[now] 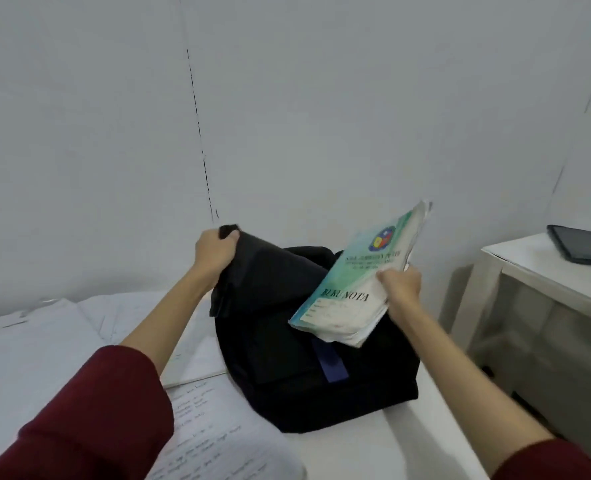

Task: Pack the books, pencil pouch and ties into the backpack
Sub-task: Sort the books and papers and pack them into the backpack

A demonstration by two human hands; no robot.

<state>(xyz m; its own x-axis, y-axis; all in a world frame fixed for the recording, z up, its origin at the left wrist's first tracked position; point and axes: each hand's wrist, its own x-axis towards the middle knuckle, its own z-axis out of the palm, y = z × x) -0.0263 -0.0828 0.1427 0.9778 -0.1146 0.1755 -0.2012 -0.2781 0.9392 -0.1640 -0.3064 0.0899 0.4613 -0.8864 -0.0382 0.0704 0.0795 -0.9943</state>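
The backpack (307,368), black, is stood on the white tabletop (373,452) near its right edge, close to the rear wall (287,98). A blue strip (332,362) is seen running down the front of the backpack. The flap (269,268) is lifted up and to the left, and the top opening is exposed behind it.

The upper end of the flap is grasped by the left hand (214,252), with the fingers curled around the fabric. The left forearm is extended from a dark red sleeve (89,420).

A stack of books (352,285) is gripped at its right edge by the right hand (399,285), with the fingers closed on the covers. The stack is held tilted above the front of the backpack, with its upper corner raised toward the wall and its lower corner over the backpack front. The top book has a green-and-white cover with a round crest and the printed words "BUKU NOTA". Loose white page edges are visible at the stack's right side.

Handwritten sheets of paper (217,434) are spread over the left part of the tabletop, partly under the left arm.

A second white table (543,271) is positioned well apart at the right, and a dark tablet (585,244) is laid on its top.
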